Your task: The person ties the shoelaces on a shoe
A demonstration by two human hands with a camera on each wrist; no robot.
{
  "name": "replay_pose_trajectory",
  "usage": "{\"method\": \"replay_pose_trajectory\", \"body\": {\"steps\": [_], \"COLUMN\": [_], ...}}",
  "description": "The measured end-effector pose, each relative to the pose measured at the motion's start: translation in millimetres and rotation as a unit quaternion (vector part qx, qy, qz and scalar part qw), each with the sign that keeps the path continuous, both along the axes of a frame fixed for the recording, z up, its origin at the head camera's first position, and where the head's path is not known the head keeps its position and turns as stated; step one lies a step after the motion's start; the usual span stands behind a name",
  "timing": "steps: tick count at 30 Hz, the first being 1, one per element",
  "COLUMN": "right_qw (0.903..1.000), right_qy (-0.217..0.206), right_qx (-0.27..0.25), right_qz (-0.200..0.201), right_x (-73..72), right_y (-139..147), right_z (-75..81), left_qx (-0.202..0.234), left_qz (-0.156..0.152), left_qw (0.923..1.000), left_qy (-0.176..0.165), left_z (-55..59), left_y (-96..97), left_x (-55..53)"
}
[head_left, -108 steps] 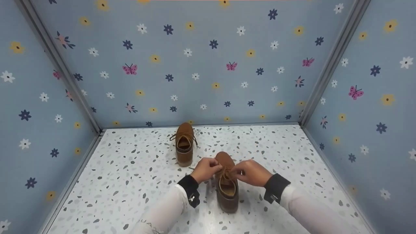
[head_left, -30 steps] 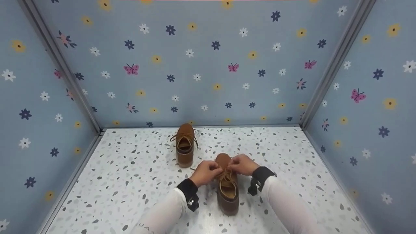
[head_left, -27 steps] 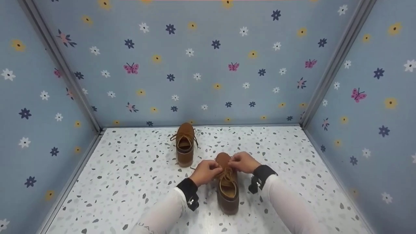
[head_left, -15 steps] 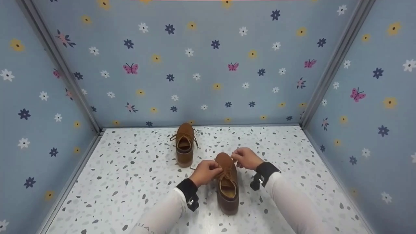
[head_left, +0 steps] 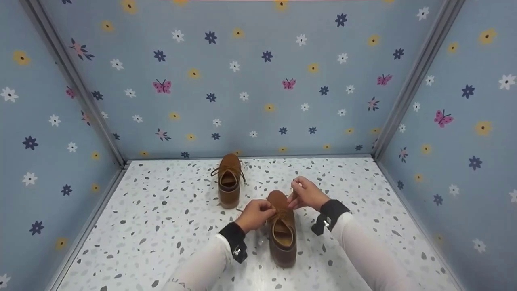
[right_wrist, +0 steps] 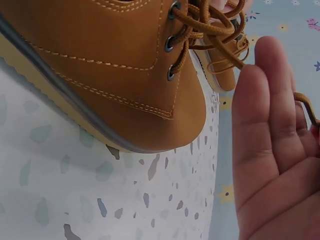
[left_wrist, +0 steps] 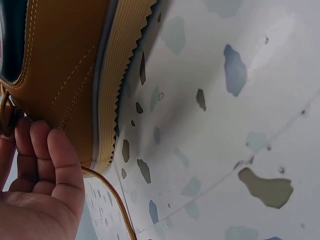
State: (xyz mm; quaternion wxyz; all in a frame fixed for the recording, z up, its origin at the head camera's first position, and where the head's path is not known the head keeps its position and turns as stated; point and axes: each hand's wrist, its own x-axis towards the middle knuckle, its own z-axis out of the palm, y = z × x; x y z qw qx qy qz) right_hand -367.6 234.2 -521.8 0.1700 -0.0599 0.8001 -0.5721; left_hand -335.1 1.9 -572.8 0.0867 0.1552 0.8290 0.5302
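Observation:
The nearer brown lace-up shoe (head_left: pixel 283 254) stands on the floor, toe away from me, between both hands. My left hand (head_left: pixel 255 215) is at its lacing on the left side, fingertips pinching the shoelace close against the shoe. In the left wrist view, a loose lace end (left_wrist: pixel 112 192) trails from below that hand down to the floor. My right hand (head_left: pixel 309 195) is raised beside the toe on the right. It pinches the shoelace (right_wrist: pixel 226 49), which runs from the knot area behind the straight outer fingers. The pinching fingertips are partly out of the right wrist view.
A second brown shoe (head_left: pixel 229 198) stands farther back on the left, near the back wall, its lace tied with loops out to the sides. The speckled white floor (head_left: pixel 161 226) is enclosed by blue flowered panels (head_left: pixel 250 81) at the back and both sides.
My right hand has gone from the lacing out past the toe, up and to the right, drawing the shoelace along. The left hand stays at the lacing. The shoes have not moved.

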Motion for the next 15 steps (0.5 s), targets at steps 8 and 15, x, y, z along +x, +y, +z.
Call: {"method": "replay_pose_trajectory", "body": {"steps": [8, 15], "right_qw": [0.9990, 0.9983], "right_qy": [0.009, 0.041], "right_qx": [0.037, 0.036], "right_qz": [0.022, 0.022], "right_x": [4.4, 5.3], "right_y": [8, 15], "right_z": [10.9, 13.2], "left_qx": [0.012, 0.034], "left_qz": [-0.009, -0.011], "left_qw": [0.9996, 0.9988], "left_qy": [-0.024, -0.034], "left_z": [1.9, 3.9], "left_y": [-1.6, -1.6], "left_x": [0.1, 1.7]}}
